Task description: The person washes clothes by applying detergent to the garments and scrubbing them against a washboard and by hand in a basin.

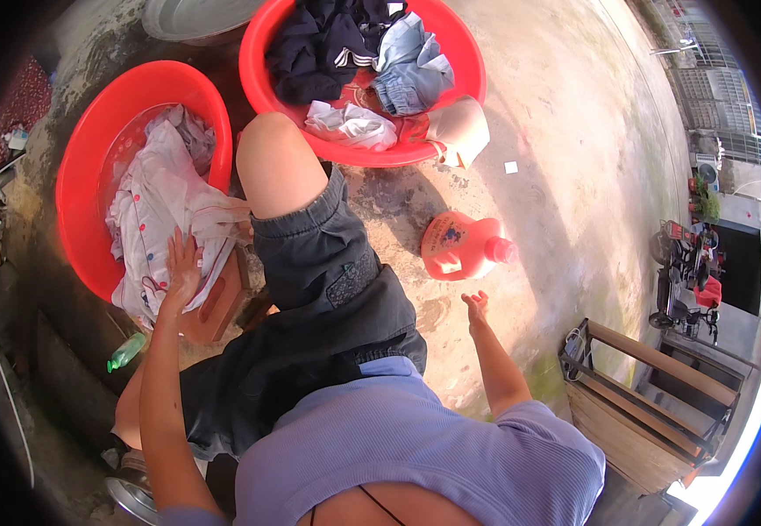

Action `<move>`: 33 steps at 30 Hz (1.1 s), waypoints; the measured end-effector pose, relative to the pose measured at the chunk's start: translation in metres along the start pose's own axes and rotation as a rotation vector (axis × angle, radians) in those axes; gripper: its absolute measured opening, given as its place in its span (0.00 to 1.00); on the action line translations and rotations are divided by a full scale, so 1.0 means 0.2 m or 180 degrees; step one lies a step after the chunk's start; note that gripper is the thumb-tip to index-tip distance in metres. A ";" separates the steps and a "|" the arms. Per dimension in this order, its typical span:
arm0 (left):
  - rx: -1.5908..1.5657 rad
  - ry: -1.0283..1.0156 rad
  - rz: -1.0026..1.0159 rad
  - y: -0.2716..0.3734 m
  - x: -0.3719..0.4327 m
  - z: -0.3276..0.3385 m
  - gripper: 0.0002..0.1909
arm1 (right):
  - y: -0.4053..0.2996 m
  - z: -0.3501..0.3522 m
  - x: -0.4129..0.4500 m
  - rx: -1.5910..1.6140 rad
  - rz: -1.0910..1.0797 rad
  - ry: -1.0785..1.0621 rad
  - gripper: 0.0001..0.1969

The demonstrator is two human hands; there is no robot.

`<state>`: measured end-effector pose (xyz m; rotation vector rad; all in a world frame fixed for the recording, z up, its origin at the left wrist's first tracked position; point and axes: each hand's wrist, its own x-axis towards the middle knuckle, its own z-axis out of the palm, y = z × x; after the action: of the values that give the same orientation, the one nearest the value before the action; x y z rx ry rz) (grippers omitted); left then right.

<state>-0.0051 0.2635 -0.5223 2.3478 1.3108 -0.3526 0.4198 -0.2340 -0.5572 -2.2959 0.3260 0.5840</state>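
Note:
My left hand [184,263] rests with its fingers spread on a wet white garment [150,197] with small coloured dots. The garment hangs over the rim of a red plastic basin [78,191] holding water and lies partly on a wooden washboard [216,302]. My right hand [477,304] is in the air with nothing in it, beside a pink detergent jug [456,246] with a capped spout. A second red basin [476,59] holds dark clothes [315,52], light blue denim [410,72] and a white cloth [351,125]; a beige cloth [463,128] hangs over its rim.
A large metal basin [190,16] stands at the top left. On the concrete lie a green plastic bottle [127,352] and a small white square [511,167]. A wooden rack [650,394] stands at the lower right, with parked motor scooters [680,283] farther off.

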 end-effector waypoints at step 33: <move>-0.0719 0.4099 0.2795 0.51 -0.62 -1.92 0.13 | -2.61 0.40 -1.78 -0.0704 -0.3805 -0.3972 0.19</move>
<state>0.0231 0.3084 -0.1099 2.6027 0.4222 1.6597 0.2919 0.2107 -0.1179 -1.4406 -1.5897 1.1877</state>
